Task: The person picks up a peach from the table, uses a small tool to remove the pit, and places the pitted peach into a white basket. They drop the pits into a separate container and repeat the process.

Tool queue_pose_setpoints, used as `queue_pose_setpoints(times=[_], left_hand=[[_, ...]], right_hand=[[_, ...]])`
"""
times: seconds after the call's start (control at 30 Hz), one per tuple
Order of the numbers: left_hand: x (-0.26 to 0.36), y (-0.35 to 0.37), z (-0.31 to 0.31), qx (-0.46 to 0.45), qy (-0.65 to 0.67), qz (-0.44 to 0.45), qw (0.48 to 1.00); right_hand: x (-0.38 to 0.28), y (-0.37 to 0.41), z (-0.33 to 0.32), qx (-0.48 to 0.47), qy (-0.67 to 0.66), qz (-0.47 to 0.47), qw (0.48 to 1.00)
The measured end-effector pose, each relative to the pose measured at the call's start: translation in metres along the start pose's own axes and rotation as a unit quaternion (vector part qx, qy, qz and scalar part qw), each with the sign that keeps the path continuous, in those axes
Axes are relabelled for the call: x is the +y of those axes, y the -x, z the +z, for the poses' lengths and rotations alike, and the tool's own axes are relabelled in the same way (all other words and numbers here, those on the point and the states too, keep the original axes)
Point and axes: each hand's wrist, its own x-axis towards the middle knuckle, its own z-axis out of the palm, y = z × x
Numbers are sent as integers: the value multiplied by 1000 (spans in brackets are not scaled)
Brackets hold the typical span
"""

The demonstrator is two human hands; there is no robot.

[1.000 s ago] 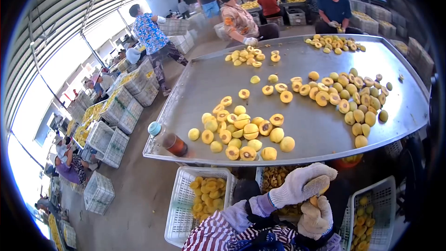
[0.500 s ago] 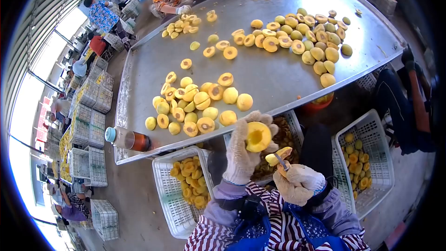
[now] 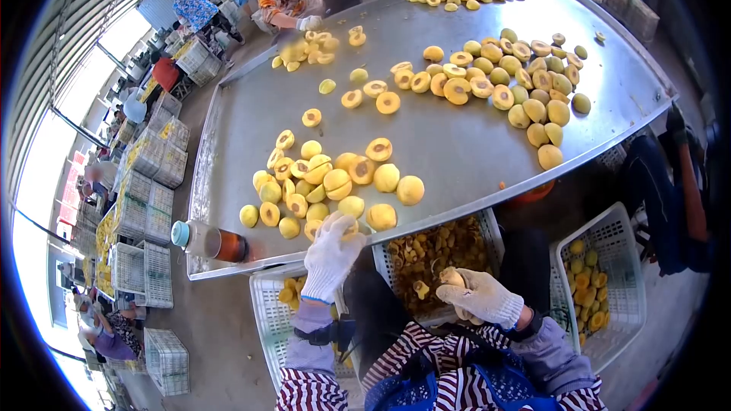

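Note:
My left hand (image 3: 333, 256), in a white knit glove, reaches over the table's near edge. Its fingers are stretched out at a pile of halved yellow peaches (image 3: 337, 183), touching the nearest fruit. Some halves show brown stones, others lie skin side up. My right hand (image 3: 481, 297), in a stained glove, is closed above a crate of scraps (image 3: 493, 237). The fingers are wrapped round the small pitting knife, whose metal blade is hidden now. A yellow fruit piece (image 3: 420, 289) shows over the scraps, just left of this hand.
The metal table (image 3: 449, 156) has a raised rim and more peaches farther off. A bottle (image 3: 209, 242) lies at its left corner. Crates of pitted fruit stand on my left (image 3: 266, 312) and right (image 3: 636, 289). Across the table, a person's gloved hand (image 3: 310, 23) is near another pile.
My left hand has let go of the hollowed peach half and moved left to the pile. My right hand has turned and lowered slightly; the blade and fruit piece no longer show in it.

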Motion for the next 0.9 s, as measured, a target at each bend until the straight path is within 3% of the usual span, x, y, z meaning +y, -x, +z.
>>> queue_pose_setpoints(times=[0.17, 0.27, 0.33, 0.4, 0.47, 0.9], left_hand=[[1, -89, 21, -39, -85, 89, 992], [27, -136, 32, -129, -117, 63, 983], [38, -158, 48, -128, -223, 69, 964], [35, -182, 68, -183, -269, 37, 945], [33, -193, 81, -182, -242, 16, 953], [11, -202, 98, -194, -214, 1, 957]], right_hand=[[8, -35, -35, 89, -45, -29, 995], [3, -54, -53, 133, -104, -60, 984], [-1, -71, -69, 156, -141, -71, 975], [-9, -85, -85, 178, -148, -104, 967], [-13, -98, -98, 195, -176, -107, 959], [-60, -165, -133, 114, -254, -83, 957]])
